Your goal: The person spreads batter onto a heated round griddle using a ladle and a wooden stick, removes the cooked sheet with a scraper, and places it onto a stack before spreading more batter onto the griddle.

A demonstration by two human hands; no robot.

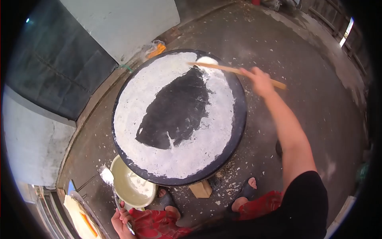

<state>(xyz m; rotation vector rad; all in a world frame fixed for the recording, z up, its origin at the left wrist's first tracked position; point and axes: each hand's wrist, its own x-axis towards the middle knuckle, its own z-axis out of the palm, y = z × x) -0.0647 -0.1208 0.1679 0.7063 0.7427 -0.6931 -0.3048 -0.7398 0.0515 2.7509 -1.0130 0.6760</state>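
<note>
A large round griddle (240, 119) carries a ring of thin white batter (135, 89) around a bare dark patch in its middle. My right hand (260, 81) is closed around a long flat wooden spreader (227, 69), which lies across the far right part of the griddle. Against its far side sits a thick white lump of batter (207, 60). Low on the left, my left hand (121, 220) grips the handle of a metal ladle (106, 175) whose bowl is coated white. The ladle is beside a pale basin (124, 185) with white batter inside.
A pale flat stack (75, 209) with an orange strip on it stands at the lower left. A brown block (201, 189) sticks out under the griddle's near edge. White scraps litter the floor around my feet. An orange bag (157, 50) lies by the wall.
</note>
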